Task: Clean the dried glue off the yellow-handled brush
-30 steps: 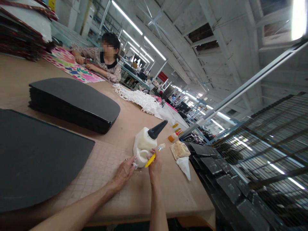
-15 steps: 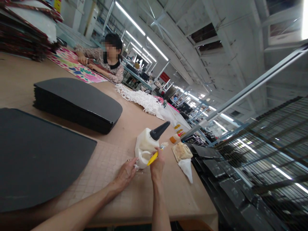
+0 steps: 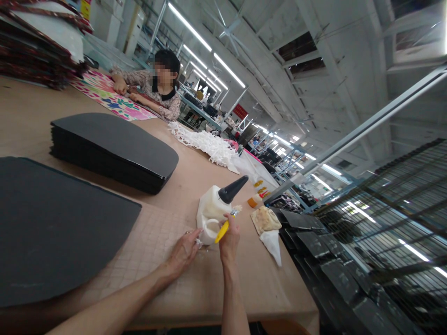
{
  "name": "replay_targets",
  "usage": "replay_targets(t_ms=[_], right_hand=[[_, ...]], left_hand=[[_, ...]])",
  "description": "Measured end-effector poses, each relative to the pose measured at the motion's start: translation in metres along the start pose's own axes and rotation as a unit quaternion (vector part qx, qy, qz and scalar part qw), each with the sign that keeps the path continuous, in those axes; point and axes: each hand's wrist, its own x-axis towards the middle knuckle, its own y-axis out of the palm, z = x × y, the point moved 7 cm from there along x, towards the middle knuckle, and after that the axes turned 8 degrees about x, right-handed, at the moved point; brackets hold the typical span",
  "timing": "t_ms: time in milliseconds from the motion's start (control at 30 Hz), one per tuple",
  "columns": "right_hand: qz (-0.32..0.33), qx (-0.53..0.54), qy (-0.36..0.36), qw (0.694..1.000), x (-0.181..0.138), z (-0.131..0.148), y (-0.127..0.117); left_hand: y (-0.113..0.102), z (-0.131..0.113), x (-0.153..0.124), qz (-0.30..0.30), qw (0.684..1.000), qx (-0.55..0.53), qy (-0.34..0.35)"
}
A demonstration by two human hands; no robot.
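Observation:
My right hand (image 3: 229,238) is closed round a yellow-handled brush (image 3: 222,231), its pale bristles pointing up and away. Close beside that hand stands a whitish plastic container (image 3: 212,204) with a round, cup-like opening (image 3: 211,227) at its near end. A black cone-shaped piece (image 3: 233,188) slants up from the container's far side. My left hand (image 3: 185,251) grips the near left edge of the opening with its fingertips; part of its grip is hidden. A small white scrap (image 3: 199,242) shows at those fingertips.
A stack of dark grey panels (image 3: 115,139) and a large dark panel (image 3: 63,228) lie left. White strips (image 3: 206,144) lie further back, near a co-worker (image 3: 164,88) at a patterned sheet (image 3: 122,104). At right are a small orange bottle (image 3: 254,201) and a stained pad (image 3: 266,218).
The yellow brush has tilted slightly in my right hand. My left hand remains at the container; the whole view has shifted only a little.

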Motion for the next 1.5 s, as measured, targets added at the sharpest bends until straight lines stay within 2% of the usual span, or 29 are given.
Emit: replay_targets(t_ms=[167,367,467,667,867,1000,1200,1500], right_hand=[[-0.035,0.065,0.032,0.997,-0.001,-0.011,-0.005],[-0.111,0.134,0.081,0.981,-0.013,-0.042,-0.016],[-0.139,0.144,0.107,0.974,-0.017,-0.056,-0.018],[-0.162,0.118,0.142,0.969,-0.024,-0.069,-0.019],[-0.148,0.096,0.154,0.972,-0.035,-0.067,-0.022],[-0.095,0.117,0.141,0.978,-0.034,-0.057,-0.015],[-0.007,0.15,0.116,0.982,-0.023,-0.039,-0.005],[-0.045,0.1,0.134,0.985,-0.015,-0.041,-0.007]], left_hand=[[-0.004,-0.005,0.0,0.003,1.0,-0.002,0.0],[-0.009,-0.012,0.004,0.005,1.0,0.005,-0.005],[-0.009,-0.014,0.005,0.011,1.0,0.001,-0.008],[-0.003,-0.002,0.003,-0.011,1.0,0.013,-0.018],[-0.003,-0.004,0.004,0.025,0.998,0.024,-0.043],[-0.005,-0.007,0.006,0.036,0.997,0.021,-0.06],[-0.007,-0.011,0.005,0.021,0.999,0.015,-0.044],[-0.007,-0.012,0.006,0.038,0.998,0.008,-0.04]])
